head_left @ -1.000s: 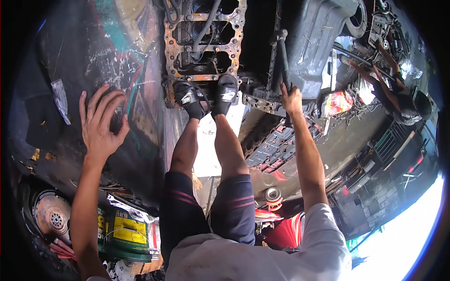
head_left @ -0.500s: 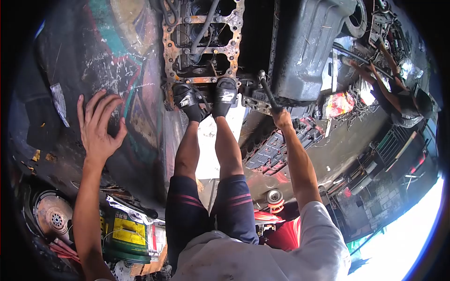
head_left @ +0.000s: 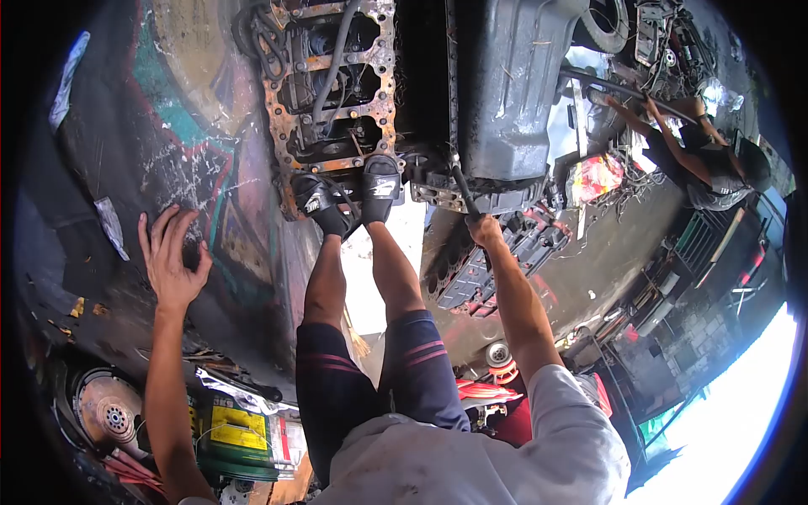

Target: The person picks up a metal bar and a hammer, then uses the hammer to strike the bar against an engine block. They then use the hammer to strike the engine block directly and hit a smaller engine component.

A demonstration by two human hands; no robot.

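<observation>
My right hand [head_left: 484, 231] is closed around the dark handle of a breaker bar [head_left: 465, 190] with a small metal head, which points away from me. The bar overlaps a metal bracket [head_left: 438, 197] and the end of a large dark oil pan [head_left: 509, 126]. My left hand [head_left: 175, 261] holds nothing; its fingers are bent and apart over a dark, paint-marked surface [head_left: 181, 168]. My sandalled feet [head_left: 380, 187] stand at the near end of a rusty engine block [head_left: 332, 109] with open cylinder bores and a hose across it.
A cylinder head [head_left: 505, 261] lies below my right hand. At the right, another person [head_left: 711, 164] grips a long bar [head_left: 627, 90] near a tire [head_left: 608, 21] and metal parts. A flywheel [head_left: 109, 412] and a green container [head_left: 240, 438] are at the lower left.
My view has shifted, so the engine block sits further left. My right hand and the breaker bar moved left and slightly down. My left hand stays raised with fingers apart.
</observation>
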